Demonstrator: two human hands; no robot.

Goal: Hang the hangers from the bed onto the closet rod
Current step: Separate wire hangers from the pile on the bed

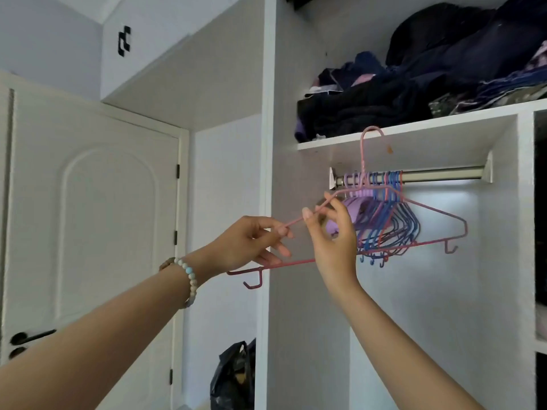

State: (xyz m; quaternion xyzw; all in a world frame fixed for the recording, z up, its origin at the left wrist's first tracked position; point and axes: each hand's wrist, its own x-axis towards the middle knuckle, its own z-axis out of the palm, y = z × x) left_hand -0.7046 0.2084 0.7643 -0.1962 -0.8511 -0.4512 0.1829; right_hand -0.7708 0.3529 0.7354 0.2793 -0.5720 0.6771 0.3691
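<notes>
A pink wire hanger [435, 211] is held up in front of the closet rod [441, 176]. Its hook rises above the rod, near the shelf edge, and is not over the rod. My left hand [251, 241] pinches the hanger's left shoulder wire and touches its bottom bar. My right hand [331, 232] pinches the same sloping wire a little higher. Several blue, pink and purple hangers [384, 220] hang bunched at the rod's left end, partly hidden behind my right hand.
A white shelf [414, 130] just above the rod carries a pile of dark clothes [414, 84]. The rod's right half is bare. A white door [88, 232] stands at the left, and a black bag [233, 377] sits low beside the closet's side panel.
</notes>
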